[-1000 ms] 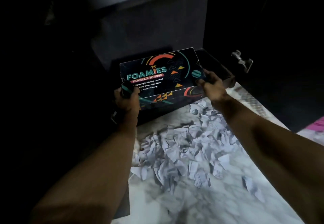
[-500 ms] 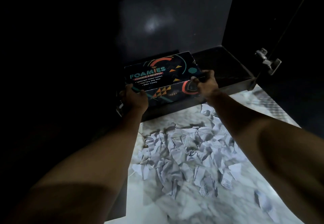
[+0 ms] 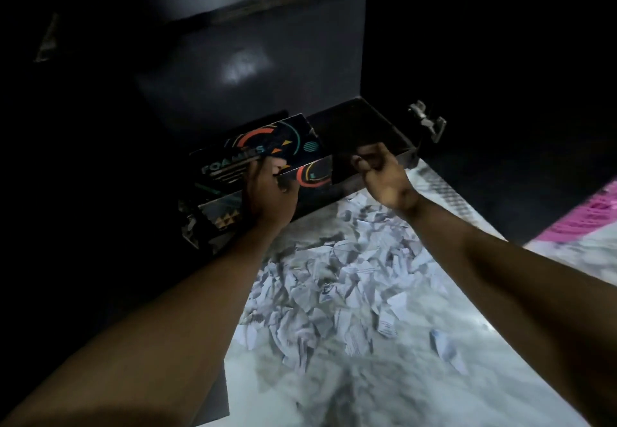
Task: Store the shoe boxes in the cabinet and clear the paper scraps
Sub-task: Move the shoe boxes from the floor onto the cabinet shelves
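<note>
Inside cabinet (image 3: 384,119): 1 shoe box (image 3: 267,149), left hand (image 3: 270,192) pressing.

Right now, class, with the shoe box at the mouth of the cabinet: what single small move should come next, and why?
Probably push the shoe box deeper with the left hand, which rests on its near edge. The box looks to sit at the front of the cabinet floor, the right hand holds nothing, and the paper scraps lie on the floor uncollected.

Marble floor (image 3: 384,390) strewn with paper scraps (image 3: 337,289); shoe box (image 3: 267,156) on cabinet (image 3: 377,126) shelf
</note>
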{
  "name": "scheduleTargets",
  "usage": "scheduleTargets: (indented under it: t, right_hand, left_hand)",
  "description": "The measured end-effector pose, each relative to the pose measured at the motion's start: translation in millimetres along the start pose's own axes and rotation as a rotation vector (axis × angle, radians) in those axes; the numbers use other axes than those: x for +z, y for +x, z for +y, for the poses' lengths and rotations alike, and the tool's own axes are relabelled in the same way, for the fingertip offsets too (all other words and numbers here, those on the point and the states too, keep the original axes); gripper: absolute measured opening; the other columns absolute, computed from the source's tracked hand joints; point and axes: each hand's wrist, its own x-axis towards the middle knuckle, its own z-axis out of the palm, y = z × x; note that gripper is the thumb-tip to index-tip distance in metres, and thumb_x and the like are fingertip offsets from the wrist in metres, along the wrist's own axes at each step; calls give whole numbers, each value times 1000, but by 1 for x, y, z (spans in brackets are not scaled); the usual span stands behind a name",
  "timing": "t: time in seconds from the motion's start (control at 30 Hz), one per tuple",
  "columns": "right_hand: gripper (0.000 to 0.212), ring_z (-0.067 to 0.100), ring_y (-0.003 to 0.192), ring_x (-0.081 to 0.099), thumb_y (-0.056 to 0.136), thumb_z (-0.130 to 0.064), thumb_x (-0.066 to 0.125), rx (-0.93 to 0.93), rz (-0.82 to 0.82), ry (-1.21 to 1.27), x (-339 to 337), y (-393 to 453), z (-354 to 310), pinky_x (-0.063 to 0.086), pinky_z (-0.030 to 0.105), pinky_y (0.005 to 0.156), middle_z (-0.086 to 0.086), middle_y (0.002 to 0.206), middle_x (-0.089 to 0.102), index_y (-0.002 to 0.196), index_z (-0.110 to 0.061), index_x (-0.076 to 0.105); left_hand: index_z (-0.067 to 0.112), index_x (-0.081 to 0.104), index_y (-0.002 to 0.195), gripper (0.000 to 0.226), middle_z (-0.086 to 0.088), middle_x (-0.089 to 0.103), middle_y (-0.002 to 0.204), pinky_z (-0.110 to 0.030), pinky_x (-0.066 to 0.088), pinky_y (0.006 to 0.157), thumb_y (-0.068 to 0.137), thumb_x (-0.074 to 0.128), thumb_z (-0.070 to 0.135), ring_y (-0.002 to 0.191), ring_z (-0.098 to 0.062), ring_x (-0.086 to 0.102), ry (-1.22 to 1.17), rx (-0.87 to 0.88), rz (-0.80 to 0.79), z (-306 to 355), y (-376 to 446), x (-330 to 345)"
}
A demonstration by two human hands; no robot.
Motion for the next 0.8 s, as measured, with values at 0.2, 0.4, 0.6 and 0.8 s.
scheduleTargets:
  t: [0.2, 0.4, 0.6, 0.8]
  right_hand:
    - [19, 14, 74, 61, 102, -21, 61, 22, 9, -45, -111, -99, -7, 49, 18, 62, -5, 94, 65, 120, -15, 62]
    - [25, 20, 97, 70, 103, -33, 60, 101, 116, -187, -229, -221, 18, 56, 33, 88, -1, 114, 72, 123, -18, 65]
    - [19, 16, 87, 72, 103, -27, 62, 275, 408, -235, -312, -360, 61, 57, 33, 82, 1, 105, 76, 115, -15, 70]
    - [14, 12, 90, 71, 103, -24, 59, 443, 787, -271, -336, -489, 93, 59, 37, 81, -5, 101, 76, 102, -20, 72]
  left_hand:
    - [14, 70, 107, 24, -4, 70, 95, -33, 54, 82, 82, 71, 12, 91, -23, 69, -51, 258, -458, 73, -41, 40]
    - [23, 68, 104, 22, 0, 67, 99, -37, 58, 88, 83, 68, 22, 89, -19, 67, -121, 469, -813, 157, -104, 83]
    - [27, 70, 101, 23, 3, 69, 94, -23, 53, 78, 81, 69, 16, 85, -13, 67, -232, 641, -1067, 230, -203, 111]
    - [24, 71, 103, 21, 9, 69, 90, -14, 47, 71, 88, 68, 11, 78, -6, 64, -284, 697, -1348, 269, -316, 118]
